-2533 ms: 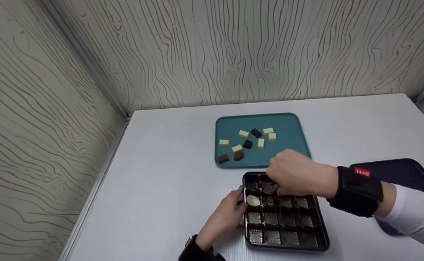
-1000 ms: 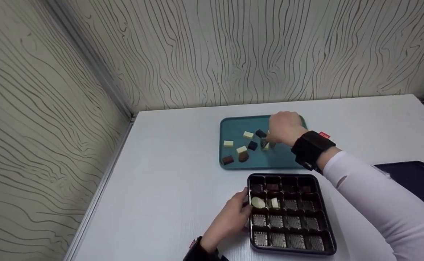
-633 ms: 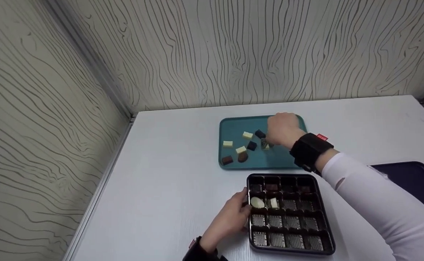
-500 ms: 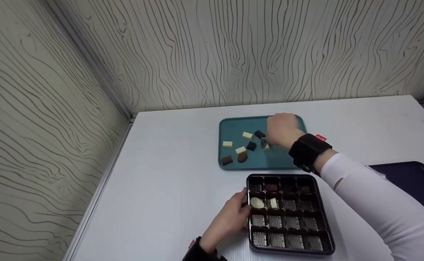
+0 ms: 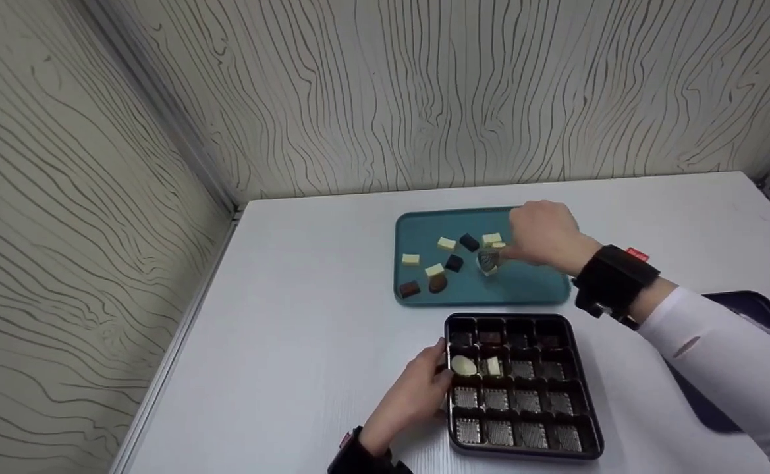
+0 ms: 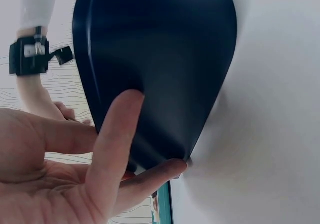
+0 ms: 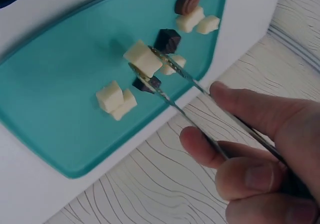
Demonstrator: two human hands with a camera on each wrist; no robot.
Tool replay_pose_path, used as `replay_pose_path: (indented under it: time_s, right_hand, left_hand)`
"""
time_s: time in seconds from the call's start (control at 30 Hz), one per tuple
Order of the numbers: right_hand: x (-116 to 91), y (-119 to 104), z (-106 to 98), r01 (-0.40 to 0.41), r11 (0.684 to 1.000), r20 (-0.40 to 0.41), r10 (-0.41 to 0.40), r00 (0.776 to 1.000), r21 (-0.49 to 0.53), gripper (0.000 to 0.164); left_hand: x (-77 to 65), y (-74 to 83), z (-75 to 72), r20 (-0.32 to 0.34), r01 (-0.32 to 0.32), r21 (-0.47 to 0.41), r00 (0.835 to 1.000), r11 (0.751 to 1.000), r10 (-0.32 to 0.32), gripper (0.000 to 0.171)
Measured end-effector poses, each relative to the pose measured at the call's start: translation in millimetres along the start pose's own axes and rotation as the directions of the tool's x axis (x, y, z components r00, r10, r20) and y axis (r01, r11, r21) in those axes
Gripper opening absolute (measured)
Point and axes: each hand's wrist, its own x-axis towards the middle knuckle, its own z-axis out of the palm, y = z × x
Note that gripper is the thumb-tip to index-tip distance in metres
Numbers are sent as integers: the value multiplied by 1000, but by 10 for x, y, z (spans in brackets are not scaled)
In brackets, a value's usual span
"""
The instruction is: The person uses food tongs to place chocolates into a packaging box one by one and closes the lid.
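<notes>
My right hand (image 5: 546, 234) holds a pair of small metal tongs (image 7: 175, 106) over the teal tray (image 5: 523, 289). In the right wrist view their tips stand on either side of a pale cream chocolate (image 7: 142, 59). Fingers of my left hand (image 5: 414, 392) lie against the left side of the black compartment box (image 5: 523, 453), and the left wrist view shows them touching its smooth outer wall (image 6: 170, 69). Dark pieces sit in the box's back row. An oval white chocolate (image 5: 464, 366) and a white block (image 5: 493, 366) lie in the second row.
Several cream blocks, such as one at the tray's left (image 5: 411, 259), lie on the teal tray with dark pieces (image 5: 454, 263) and a round brown chocolate (image 5: 437, 284). A dark blue tray (image 5: 747, 303) stands at the right, partly behind my right sleeve. A patterned wall (image 5: 424, 99) rises behind the table.
My right hand has gone from the box to the teal tray, then slightly right. A white block now shows in the box's second row. The left hand has stayed at the box.
</notes>
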Motion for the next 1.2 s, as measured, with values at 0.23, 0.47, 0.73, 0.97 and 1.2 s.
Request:
replay_pose_path:
  time_s: [0.23,0.47,0.73,0.97,1.2]
  right_hand:
    - [-517,118,-213,144,987,-55,-141,989,67,65]
    - [-922,168,-233,388,921,-53,-389,920,-26,46]
    - [-1024,160,-89,546,826,-22,-554,832,-139,58]
    - [-1000,75,-22,592,771,6,-608,794,-233,61]
    - [-952,-51,28,605,738,66,-616,785,-299,65]
  left_hand:
    - [-12,-30,-16,7,-12,-11,1000,1000,12,58]
    - [-15,-60,-64,7,4,-3,1000,1000,-4,58]
    - [-26,-103,-93,-13,-14,-4,1000,1000,14,58]
    - [-22,-108,-88,-15,-11,-8,1000,1000,11,58]
    - [-32,-109,-83,-19,-14,-5,1000,1000,14,58]
